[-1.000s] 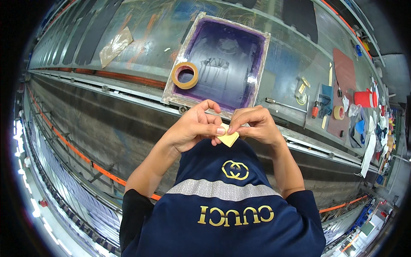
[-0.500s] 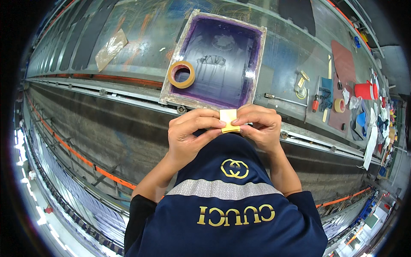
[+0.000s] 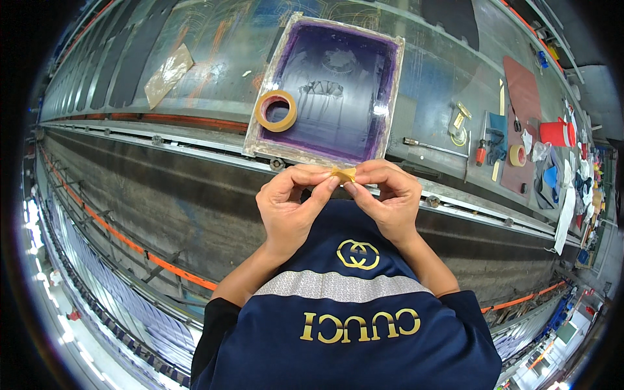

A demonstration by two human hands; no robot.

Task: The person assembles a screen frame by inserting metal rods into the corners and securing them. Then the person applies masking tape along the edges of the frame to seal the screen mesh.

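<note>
Left hand and right hand pinch a bent yellow piece between them — at the near side of a frame on the desk, tape roll on its corner

Pinching a bent yellow piece between fingertips of the left hand and right hand, near a purple-lined frame; with a tape roll across its left rim and a red container farther right.
</note>
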